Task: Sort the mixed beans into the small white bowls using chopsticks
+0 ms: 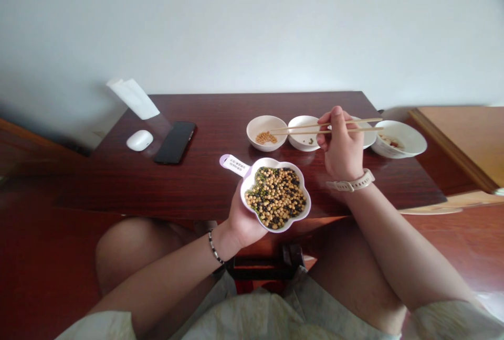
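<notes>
My left hand (241, 219) cups a flower-shaped white bowl (303, 202) from below; it is full of mixed yellow, green and black beans and has a short lilac handle (233, 165). My right hand (342, 147) is closed round a pair of wooden chopsticks (299, 129), held level. Their tips reach left over a small white bowl (266, 126) holding a few yellow beans. A second small white bowl (301, 141) with a few dark beans sits under the chopsticks. A third bowl is mostly hidden behind my right hand.
A larger white bowl (409, 140) stands at the right end of the dark wooden table (205, 172). At the left lie a black phone (175, 141), a white mouse (139, 140) and a white folded packet (134, 97). A lighter wooden surface (460, 135) adjoins at the right.
</notes>
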`<state>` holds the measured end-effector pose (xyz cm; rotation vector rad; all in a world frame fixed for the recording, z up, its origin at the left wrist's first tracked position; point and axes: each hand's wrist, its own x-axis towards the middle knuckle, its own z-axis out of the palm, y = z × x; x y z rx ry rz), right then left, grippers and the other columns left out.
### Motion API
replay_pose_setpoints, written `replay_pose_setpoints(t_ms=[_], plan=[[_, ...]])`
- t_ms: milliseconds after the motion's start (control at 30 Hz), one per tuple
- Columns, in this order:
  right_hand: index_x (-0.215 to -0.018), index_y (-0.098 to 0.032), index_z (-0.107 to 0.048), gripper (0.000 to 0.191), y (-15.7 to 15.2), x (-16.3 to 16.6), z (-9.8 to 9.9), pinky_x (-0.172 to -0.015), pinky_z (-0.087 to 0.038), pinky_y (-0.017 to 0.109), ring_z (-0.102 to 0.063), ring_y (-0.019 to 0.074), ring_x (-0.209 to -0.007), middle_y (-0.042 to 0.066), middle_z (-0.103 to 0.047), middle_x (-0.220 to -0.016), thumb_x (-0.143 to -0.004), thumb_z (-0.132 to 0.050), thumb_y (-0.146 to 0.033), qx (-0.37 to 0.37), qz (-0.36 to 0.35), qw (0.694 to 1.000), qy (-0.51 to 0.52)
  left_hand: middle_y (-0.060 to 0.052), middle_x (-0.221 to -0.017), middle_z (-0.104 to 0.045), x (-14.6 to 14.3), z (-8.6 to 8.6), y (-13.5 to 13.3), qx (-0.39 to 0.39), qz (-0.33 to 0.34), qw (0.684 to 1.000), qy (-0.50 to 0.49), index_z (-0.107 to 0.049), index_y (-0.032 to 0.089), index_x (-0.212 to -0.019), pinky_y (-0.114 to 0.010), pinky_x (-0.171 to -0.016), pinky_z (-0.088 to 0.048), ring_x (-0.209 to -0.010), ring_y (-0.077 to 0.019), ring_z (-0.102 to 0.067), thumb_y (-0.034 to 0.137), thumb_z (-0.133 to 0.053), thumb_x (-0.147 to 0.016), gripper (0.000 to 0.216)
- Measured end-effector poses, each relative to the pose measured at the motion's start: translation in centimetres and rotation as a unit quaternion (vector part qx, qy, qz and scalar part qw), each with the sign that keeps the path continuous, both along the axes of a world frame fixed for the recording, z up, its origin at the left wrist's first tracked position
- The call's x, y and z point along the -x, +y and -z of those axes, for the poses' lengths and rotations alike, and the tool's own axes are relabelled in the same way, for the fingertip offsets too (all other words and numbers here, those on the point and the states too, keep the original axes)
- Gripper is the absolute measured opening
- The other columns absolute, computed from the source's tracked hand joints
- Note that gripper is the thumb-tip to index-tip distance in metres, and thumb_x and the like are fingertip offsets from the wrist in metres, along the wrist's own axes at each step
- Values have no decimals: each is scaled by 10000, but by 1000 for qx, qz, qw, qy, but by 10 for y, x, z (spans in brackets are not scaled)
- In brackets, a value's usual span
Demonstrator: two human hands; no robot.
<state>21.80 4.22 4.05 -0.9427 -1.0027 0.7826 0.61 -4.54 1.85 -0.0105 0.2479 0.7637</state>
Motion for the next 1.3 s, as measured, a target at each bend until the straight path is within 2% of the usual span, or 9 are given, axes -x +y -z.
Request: replay_pose_setpoints(t_ms=[100, 200, 300, 400, 500, 667, 900, 1033, 1300], plan=[[-790, -210, -645, 450, -3, -8, -3, -357, -223, 204, -402, 61, -468, -25, -505, -638, -969, -759, -606, 36, -49, 997, 37, -93, -1411, -616, 1, 1, 0, -6, 8, 1000, 5, -594, 187, -1366, -506, -1161, -392, -1359, -304, -536, 545, -439, -953, 568], [-780, -196, -649, 413, -7, -19, -7, -363, -189, 213, -321, 49, -482, -24, -525, -678, -938, -818, -538, 99, -142, 983, 66, -109, -1391, -628, 3, 6, 0, -9, 6, 1000, 24, -598, 187, -1360, -552, -1145, -392, -1343, -337, -544, 568, -425, -946, 589], [-767, -185, -674, 417, -14, -30, -11, -375, -171, 244, -278, 53, -476, -22, -508, -655, -939, -816, -537, 155, -210, 965, 23, -116, -1368, -642, 2, 7, 1, -12, 3, 999, 36, -614, 192, -1340, -555, -1136, -400, -1331, -347, -554, 568, -430, -938, 580], [-776, -184, -698, 438, -23, -36, -13, -385, -151, 270, -303, 64, -466, 0, -541, -654, -956, -790, -573, 164, -210, 962, -53, -95, -1349, -659, -1, 2, 2, -10, 4, 999, 36, -629, 195, -1324, -503, -1144, -413, -1343, -319, -549, 534, -456, -939, 541], [-795, -189, -713, 445, -31, -36, -13, -399, -182, 269, -353, 77, -457, 0, -526, -613, -993, -743, -586, 142, -182, 967, -111, -77, -1360, -654, -3, -1, 4, -6, 2, 999, 33, -632, 203, -1321, -478, -1153, -410, -1359, -306, -537, 526, -468, -941, 525], [-822, -192, -722, 459, -40, -30, -12, -429, -225, 259, -367, 87, -439, -17, -477, -522, -1066, -640, -572, 128, -190, 962, -149, -124, -1382, -631, -1, 8, 5, -25, 6, 999, 30, -606, 183, -1351, -554, -1142, -391, -1334, -346, -550, 569, -440, -938, 589], [-789, -167, -680, 445, -34, -16, 3, -430, -143, 243, -311, 63, -455, -39, -442, -538, -1056, -670, -522, 198, -280, 936, -80, -111, -1403, -617, -2, 20, 6, -25, 3, 999, 27, -593, 199, -1362, -535, -1154, -378, -1337, -329, -549, 559, -417, -952, 573], [-787, -162, -662, 452, -34, -3, 8, -436, -142, 236, -288, 56, -468, -51, -434, -555, -1041, -683, -535, 225, -330, 916, -47, -104, -1390, -629, -3, 17, 5, -35, 6, 999, 19, -597, 193, -1359, -517, -1165, -372, -1345, -322, -545, 544, -413, -959, 564], [-781, -156, -659, 436, -28, 4, 7, -429, -118, 215, -227, 42, -462, -68, -398, -540, -990, -755, -527, 248, -352, 902, 27, -107, -1329, -670, -3, 8, 1, -43, 2, 998, 38, -610, 187, -1348, -513, -1158, -382, -1307, -315, -580, 537, -412, -957, 561]])
